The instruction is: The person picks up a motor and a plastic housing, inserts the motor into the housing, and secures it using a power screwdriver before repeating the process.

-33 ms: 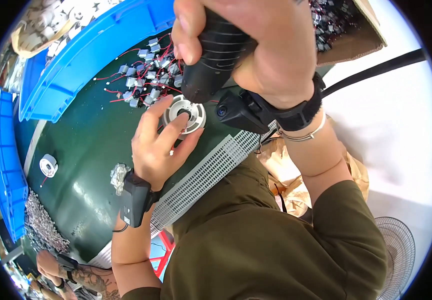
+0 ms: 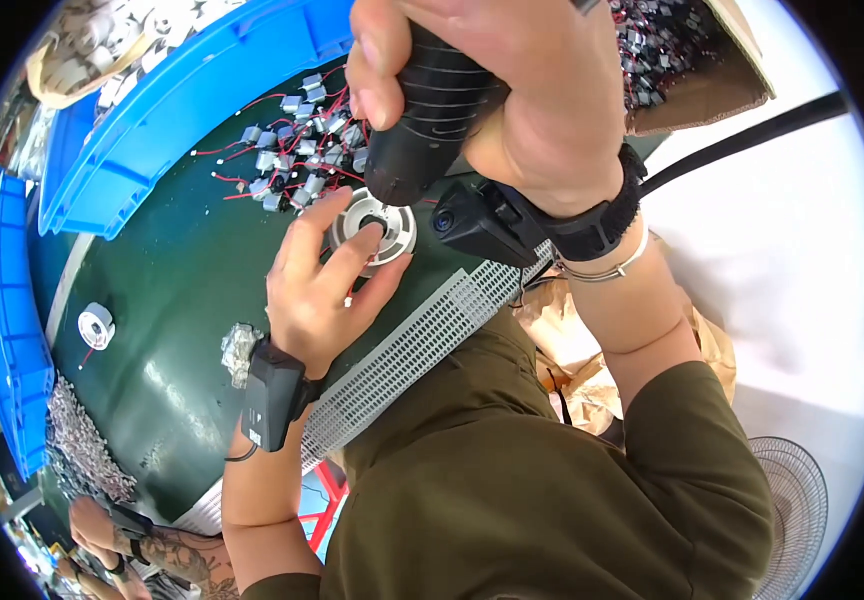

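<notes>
A white round plastic housing [image 2: 405, 236] rests on the green table, open side up. My left hand [image 2: 314, 290] grips it, with fingers and thumb at its rim and the index finger pressed at its dark centre. In my right hand [image 2: 552, 120] is a black electric screwdriver [image 2: 430, 125], held nose down over the housing's far edge. The screwdriver's tip meets or hovers just above the housing; I cannot tell which. Just beyond lies a heap of small silver motors [image 2: 304, 150] with red wires.
Blue bins [image 2: 142, 150] line the far and left sides. A second white housing [image 2: 97, 326] lies left, near a pile of small metal parts [image 2: 87, 440]. A cardboard box [image 2: 702, 115] stands far right. A perforated strip [image 2: 402, 365] edges the table. Another person's hand [image 2: 92, 522] shows lower left.
</notes>
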A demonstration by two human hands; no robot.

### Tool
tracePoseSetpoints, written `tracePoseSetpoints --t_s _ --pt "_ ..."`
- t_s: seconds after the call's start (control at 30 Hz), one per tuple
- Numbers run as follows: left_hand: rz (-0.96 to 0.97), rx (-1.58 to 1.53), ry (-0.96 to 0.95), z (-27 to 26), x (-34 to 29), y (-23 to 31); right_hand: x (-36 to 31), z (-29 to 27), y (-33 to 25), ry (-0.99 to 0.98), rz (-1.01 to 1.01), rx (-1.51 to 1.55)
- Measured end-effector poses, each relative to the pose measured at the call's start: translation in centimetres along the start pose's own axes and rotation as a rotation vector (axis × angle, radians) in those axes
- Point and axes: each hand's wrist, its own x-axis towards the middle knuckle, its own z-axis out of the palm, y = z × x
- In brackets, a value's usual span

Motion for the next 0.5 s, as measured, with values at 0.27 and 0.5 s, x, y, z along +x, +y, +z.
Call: tracePoseSetpoints --t_s 0.27,0.5 --pt "0.034 0.044 0.057 0.2 0.1 -0.1 -0.1 1.2 1.5 0.048 -0.002 0.131" --pt "0.033 0.046 0.052 0.1 0.0 -0.2 -0.1 0.5 2.3 -0.001 0.026 0.143"
